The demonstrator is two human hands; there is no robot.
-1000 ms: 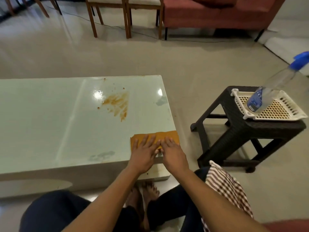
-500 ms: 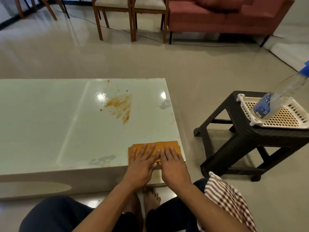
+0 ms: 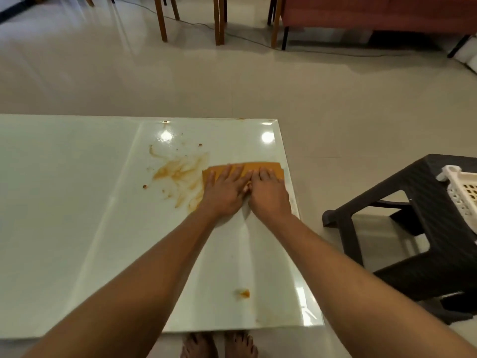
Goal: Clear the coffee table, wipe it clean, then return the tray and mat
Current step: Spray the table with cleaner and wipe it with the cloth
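A pale glass-topped coffee table (image 3: 77, 215) fills the lower left. An orange cloth (image 3: 268, 167) lies flat near the table's right edge, partway toward the far side. My left hand (image 3: 224, 192) and my right hand (image 3: 268, 192) press down on it side by side with straight fingers. A smeared orange-brown stain (image 3: 180, 177) spreads just left of the cloth, touching its left end. A small orange spot (image 3: 244, 293) sits nearer the front edge. The white perforated tray (image 3: 462, 192) rests on a dark stool at the right, cut off by the frame.
The dark plastic stool (image 3: 413, 228) stands on the floor close to the table's right side. Wooden chair legs (image 3: 218, 19) and a red sofa (image 3: 374, 11) line the far side of the room. A cable (image 3: 253, 42) runs along the floor there. My bare feet (image 3: 219, 344) show below the table's front edge.
Both hands have pushed the orange cloth from the table's near right corner away toward the far side, up to the stain. The view has leaned forward over the table.
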